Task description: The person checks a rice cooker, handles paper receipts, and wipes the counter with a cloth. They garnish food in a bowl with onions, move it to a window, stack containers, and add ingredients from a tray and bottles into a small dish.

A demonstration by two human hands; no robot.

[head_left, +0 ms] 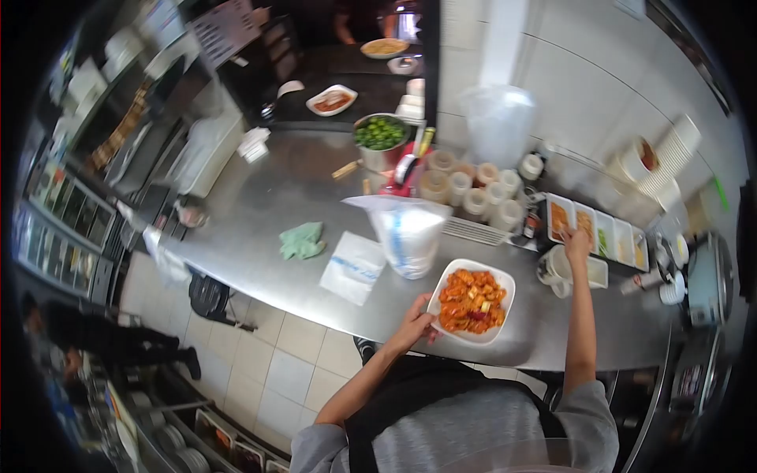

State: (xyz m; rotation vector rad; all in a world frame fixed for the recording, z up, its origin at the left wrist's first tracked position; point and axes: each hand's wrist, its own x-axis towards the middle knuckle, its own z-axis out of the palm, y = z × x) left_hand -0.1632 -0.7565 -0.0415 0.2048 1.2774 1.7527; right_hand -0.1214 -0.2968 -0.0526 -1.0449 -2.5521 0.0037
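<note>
My left hand (418, 322) grips the near-left rim of a white square bowl (510, 285), fingers closed on it. In the bowl is food in orange-red sauce (465, 296) with a few pale pieces on top. My right hand (577, 243) reaches into a topping tray (648, 264) at the right, over its left compartments of orange-brown toppings (558, 219). Its fingers look pinched together, and whatever is between them is too small to make out. Chopped green topping (602, 243) fills a neighbouring compartment. Just below that hand stands a white tub (556, 264).
A plastic bag (406, 240), a flat white packet (353, 268) and a green cloth (301, 240) lie on the steel counter (244, 213). Sauce bottles (475, 201) and a pot of chopped greens (380, 134) stand behind. Another person (118, 331) is at the far left.
</note>
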